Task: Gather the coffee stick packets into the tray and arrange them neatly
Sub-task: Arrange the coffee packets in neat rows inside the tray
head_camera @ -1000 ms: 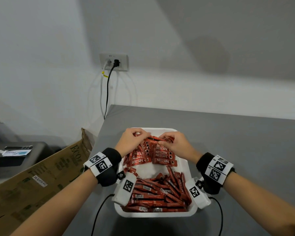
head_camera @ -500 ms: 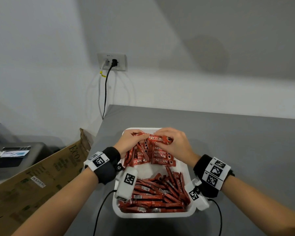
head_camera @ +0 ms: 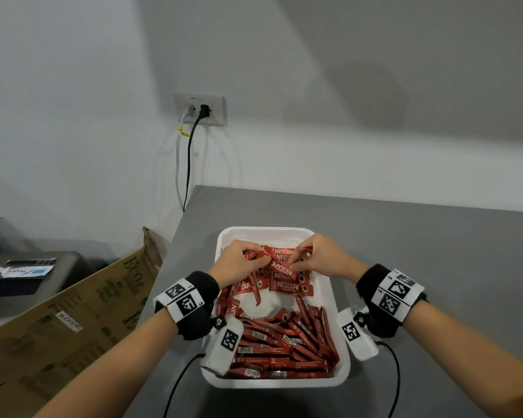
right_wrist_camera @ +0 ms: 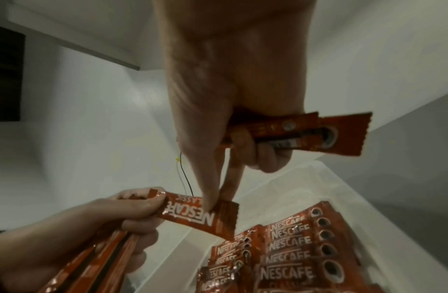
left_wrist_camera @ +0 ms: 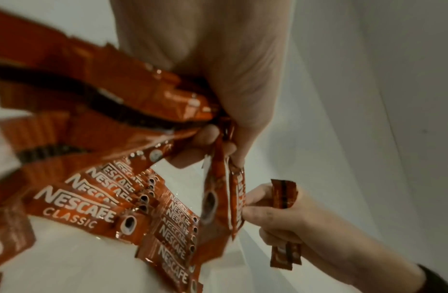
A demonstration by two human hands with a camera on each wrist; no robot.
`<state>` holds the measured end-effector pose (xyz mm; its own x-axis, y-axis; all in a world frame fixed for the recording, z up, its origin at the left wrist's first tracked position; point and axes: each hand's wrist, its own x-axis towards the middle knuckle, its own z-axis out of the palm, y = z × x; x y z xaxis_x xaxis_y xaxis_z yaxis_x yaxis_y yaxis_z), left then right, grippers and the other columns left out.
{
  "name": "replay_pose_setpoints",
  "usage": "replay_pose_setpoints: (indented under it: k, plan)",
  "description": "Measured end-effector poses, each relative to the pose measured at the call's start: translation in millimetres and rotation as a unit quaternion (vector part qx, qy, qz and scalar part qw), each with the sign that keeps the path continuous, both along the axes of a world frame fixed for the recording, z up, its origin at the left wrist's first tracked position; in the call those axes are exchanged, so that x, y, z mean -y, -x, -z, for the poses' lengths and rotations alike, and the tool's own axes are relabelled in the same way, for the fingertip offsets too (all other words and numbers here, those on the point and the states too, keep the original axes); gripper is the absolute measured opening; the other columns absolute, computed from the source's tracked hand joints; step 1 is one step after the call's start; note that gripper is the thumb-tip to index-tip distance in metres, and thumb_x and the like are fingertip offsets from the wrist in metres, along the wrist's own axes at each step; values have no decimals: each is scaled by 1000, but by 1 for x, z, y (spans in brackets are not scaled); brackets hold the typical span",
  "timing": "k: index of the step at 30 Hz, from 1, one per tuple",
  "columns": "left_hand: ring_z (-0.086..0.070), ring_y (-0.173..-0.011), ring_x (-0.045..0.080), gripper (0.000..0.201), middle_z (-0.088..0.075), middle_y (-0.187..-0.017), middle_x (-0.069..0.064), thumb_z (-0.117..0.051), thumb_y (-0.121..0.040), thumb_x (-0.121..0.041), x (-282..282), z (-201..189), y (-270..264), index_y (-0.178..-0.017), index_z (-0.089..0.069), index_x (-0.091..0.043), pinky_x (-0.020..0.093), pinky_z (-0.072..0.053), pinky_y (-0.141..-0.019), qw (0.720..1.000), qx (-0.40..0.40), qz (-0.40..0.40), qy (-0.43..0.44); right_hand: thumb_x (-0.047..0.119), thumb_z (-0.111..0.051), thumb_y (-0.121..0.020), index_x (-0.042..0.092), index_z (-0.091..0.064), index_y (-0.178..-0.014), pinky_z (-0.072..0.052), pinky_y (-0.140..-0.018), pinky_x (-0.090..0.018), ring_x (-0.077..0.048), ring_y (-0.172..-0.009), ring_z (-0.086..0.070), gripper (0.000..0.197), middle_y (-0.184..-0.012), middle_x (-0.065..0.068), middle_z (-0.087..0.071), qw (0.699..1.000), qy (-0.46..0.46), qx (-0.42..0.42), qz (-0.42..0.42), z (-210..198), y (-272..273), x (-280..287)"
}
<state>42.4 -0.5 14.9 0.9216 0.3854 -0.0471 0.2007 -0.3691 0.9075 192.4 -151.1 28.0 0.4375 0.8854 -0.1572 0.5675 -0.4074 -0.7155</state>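
Both hands over the far end of the tray, passing one coffee stick between them.

Grey desk (head_camera: pixel 405 236) carries the white tray (head_camera: pixel 343 354): a flat aligned row (head_camera: pixel 287 286) far, a loose heap (head_camera: pixel 284 342) near. Left hand (head_camera: pixel 236 260) clutches a fan of packets (left_wrist_camera: pixel 105 95); right hand (head_camera: pixel 323 259) keeps a spare stick (right_wrist_camera: pixel 305 134) in curled fingers. Both grips pinch one shared packet (right_wrist_camera: pixel 200 214). Judged light, limp, slick foil: pinch the crimped ends.

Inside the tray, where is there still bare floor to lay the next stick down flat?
Bare floor in the white tray: a strip along its far wall beyond both hands, and a patch mid-tray between the aligned row and the loose pile. Crowded: the near half and the left side, under the left hand.
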Motion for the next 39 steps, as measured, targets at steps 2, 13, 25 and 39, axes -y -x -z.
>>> replay_pose_setpoints:
  k: [2, 13, 25, 39]
  plan:
    - [-52, -53, 1, 16, -60, -66, -6, -60, -90, -21, -1, 0, 0, -87, -70, -9, 12, -43, -54, 1000, -25, 10, 13, 13, -78, -75, 6, -75, -84, -41, -64, -4, 11, -60, -57, 11, -72, 12, -66, 1000, 6, 6, 3, 2, 0, 0]
    - [-59, -76, 1, 12, -66, -81, -10, -61, -89, -24, -6, 0, -5, -84, -70, -17, 18, -43, -76, 999, 38, -25, -22, 18, -79, -76, 10, -72, -84, -44, -63, -6, 2, -64, -60, 13, -74, 5, -68, 1000, -29, 6, -6, -4, 7, -7]
    - [-61, -82, 10, 11, -68, -85, -4, -65, -86, -22, 4, 16, -11, -81, -70, -14, 23, -46, -82, 996, 3, -54, -68, 24, -74, -81, 16, -66, -75, -43, -64, -12, 1, -65, -56, 13, -73, 9, -64, 991, -98, -17, 90, 16, 20, -9]
    - [-62, -94, 20, 19, -66, -103, 4, -49, -93, -12, 5, 18, -20, -98, -67, -9, 27, -49, -82, 913, -227, 78, -330, 22, -68, -85, 8, -70, -100, -53, -81, -27, -16, -90, -66, 20, -100, -3, -71, 939, 238, 189, -158, 31, 25, 9]
